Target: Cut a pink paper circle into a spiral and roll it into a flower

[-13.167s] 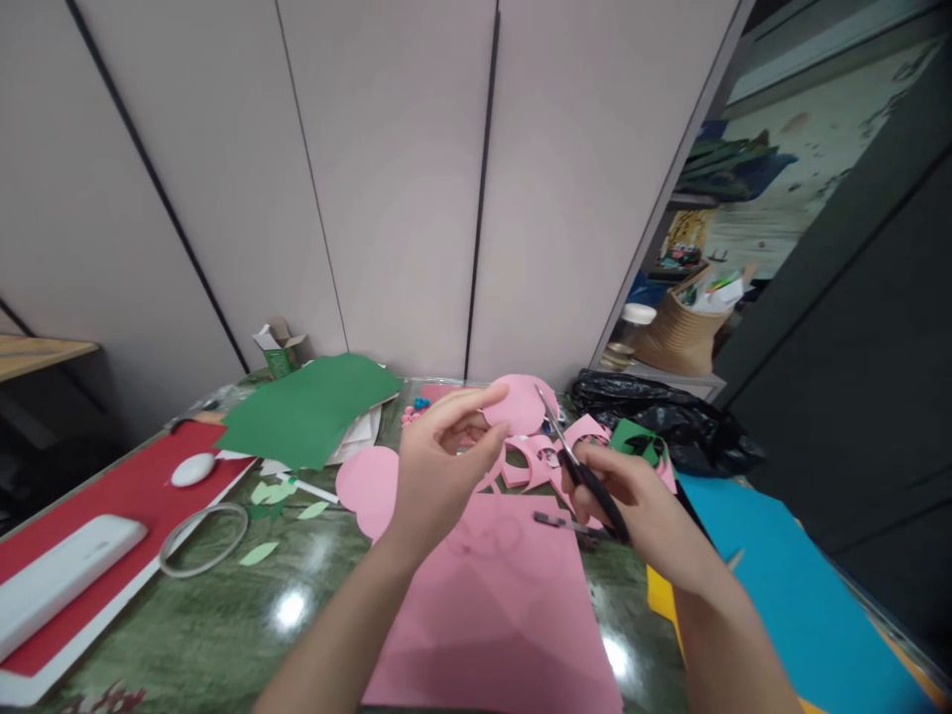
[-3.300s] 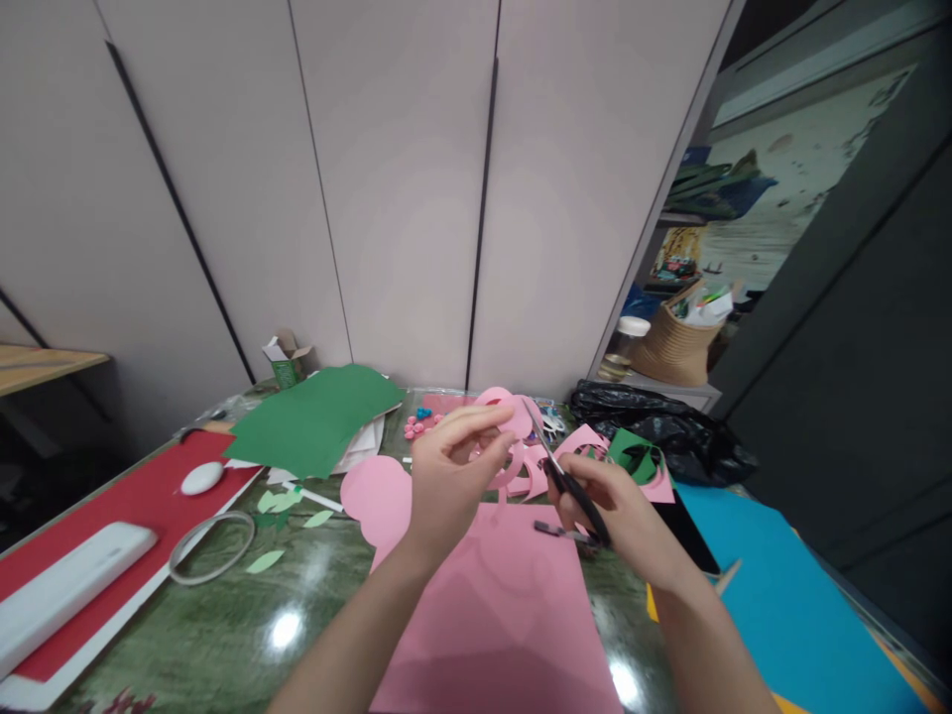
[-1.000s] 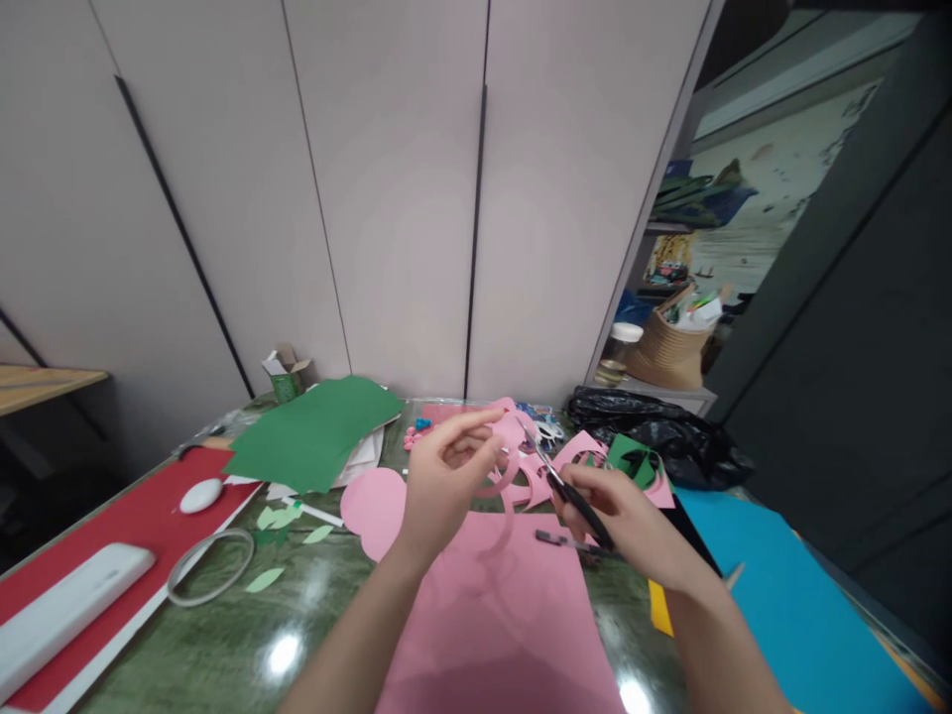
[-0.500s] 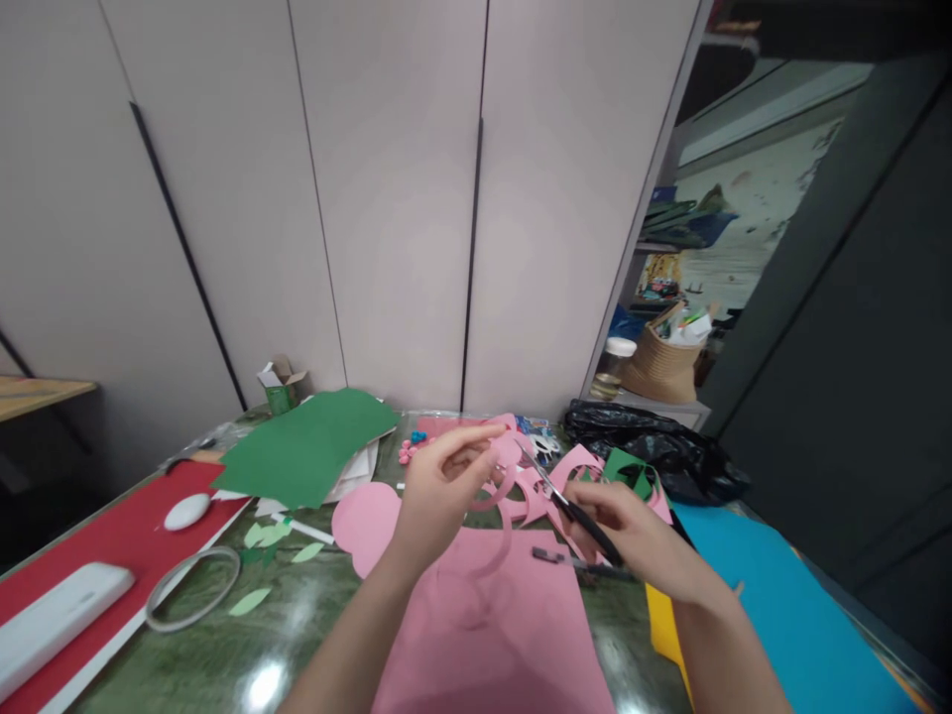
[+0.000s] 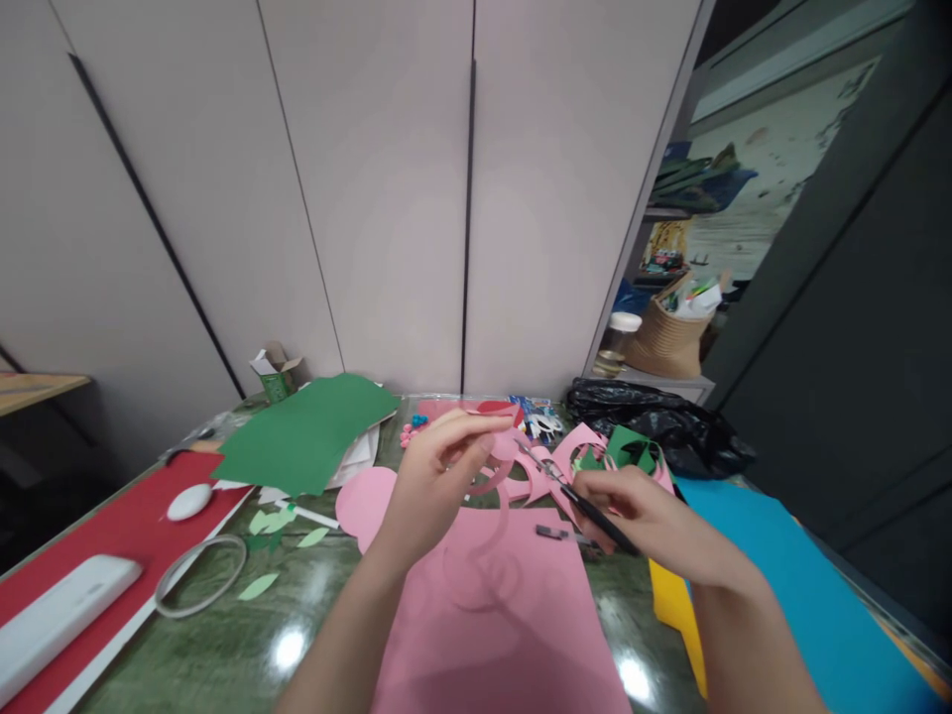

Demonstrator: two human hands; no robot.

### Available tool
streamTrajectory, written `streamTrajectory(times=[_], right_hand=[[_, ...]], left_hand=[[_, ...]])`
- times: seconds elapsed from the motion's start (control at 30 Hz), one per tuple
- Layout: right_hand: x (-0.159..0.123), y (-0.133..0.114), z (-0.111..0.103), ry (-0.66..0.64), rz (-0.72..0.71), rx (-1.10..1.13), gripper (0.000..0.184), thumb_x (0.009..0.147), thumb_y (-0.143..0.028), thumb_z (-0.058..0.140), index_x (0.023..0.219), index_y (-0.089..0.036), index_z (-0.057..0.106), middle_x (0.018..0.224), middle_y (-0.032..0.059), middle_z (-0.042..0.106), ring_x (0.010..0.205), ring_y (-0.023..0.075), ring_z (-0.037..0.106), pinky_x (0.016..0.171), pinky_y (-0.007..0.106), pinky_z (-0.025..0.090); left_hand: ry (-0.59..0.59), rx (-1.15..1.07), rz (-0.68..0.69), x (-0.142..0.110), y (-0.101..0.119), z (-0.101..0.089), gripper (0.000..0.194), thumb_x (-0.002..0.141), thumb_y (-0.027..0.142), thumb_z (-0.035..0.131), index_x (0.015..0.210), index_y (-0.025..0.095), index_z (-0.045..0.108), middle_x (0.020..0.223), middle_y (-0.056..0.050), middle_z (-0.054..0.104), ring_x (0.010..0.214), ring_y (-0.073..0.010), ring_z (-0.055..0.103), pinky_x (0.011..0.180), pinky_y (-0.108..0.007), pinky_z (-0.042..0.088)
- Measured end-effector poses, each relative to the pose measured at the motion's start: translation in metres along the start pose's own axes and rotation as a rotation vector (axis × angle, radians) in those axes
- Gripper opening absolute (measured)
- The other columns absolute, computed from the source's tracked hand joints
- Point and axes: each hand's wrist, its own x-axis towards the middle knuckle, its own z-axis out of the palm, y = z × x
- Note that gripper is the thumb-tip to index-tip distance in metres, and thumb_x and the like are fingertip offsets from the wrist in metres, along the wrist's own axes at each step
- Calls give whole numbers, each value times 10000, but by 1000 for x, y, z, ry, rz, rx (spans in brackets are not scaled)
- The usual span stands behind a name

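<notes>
The left hand [image 5: 438,476] pinches a small rounded piece of pink paper [image 5: 506,446] between thumb and fingers, while the right hand [image 5: 647,516] is clamped around the black handles of metal-bladed scissors [image 5: 599,516]. The paper is up off the table, between the hands, probably so it can be turned freely against the blades, which point at its edge; whether they touch it cannot be told. A narrow, curling pink paper strip [image 5: 504,511] hangs below, apparently left loose to stay clear of the cut. Underneath lies a large rectangular pink paper sheet [image 5: 506,645], with curved pink paper offcuts [image 5: 534,483] beyond it, seemingly pushed aside for working room.
</notes>
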Motion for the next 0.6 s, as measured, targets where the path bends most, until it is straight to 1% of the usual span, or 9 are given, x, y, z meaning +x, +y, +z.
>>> streamTrajectory(times=[0.07, 0.2, 0.27, 0.37, 0.47, 0.6], right_hand=[[-1, 0, 0, -5, 3, -20, 234, 800, -198, 483, 578, -183, 413, 543, -38, 472, 530, 98, 409, 502, 233, 262], [-2, -2, 0, -41, 2, 23, 213, 792, -172, 458, 586, -189, 406, 531, -40, 474, 527, 102, 422, 505, 230, 276], [-3, -4, 0, -56, 5, 69, 218, 791, -185, 459, 582, -192, 397, 515, -44, 466, 512, 100, 420, 504, 230, 285], [-5, -6, 0, -32, 26, 91, 249, 783, -245, 501, 566, -192, 392, 512, -44, 462, 505, 97, 411, 499, 230, 281], [-5, -8, 1, -16, 43, 99, 252, 781, -273, 516, 566, -190, 413, 525, -36, 470, 523, 102, 416, 505, 232, 287], [-5, -8, 2, -9, 37, 91, 242, 773, -236, 511, 565, -189, 397, 517, -42, 459, 515, 97, 400, 501, 229, 281]], left_hand=[[1, 17, 11, 0, 1, -1, 218, 817, 263, 508, 952, 261, 680, 871, -46, 623, 696, -112, 590, 586, -223, 500], [19, -22, -33, -1, 3, -3, 242, 803, 274, 531, 1006, 246, 660, 945, -58, 655, 758, -137, 610, 655, -256, 500], [17, -33, -48, -2, 5, -3, 261, 776, 274, 567, 1018, 225, 652, 884, -58, 670, 764, -149, 609, 675, -268, 493], [11, -11, -57, -4, 7, -4, 284, 743, 253, 610, 1020, 204, 645, 765, -37, 664, 711, -137, 595, 650, -253, 474], [18, 6, -73, -6, 8, -4, 240, 737, 223, 614, 972, 187, 647, 720, -26, 654, 669, -122, 586, 615, -236, 460], [44, -14, -45, -6, 7, -3, 197, 739, 199, 611, 932, 189, 646, 701, -16, 640, 677, -121, 596, 629, -236, 466]])
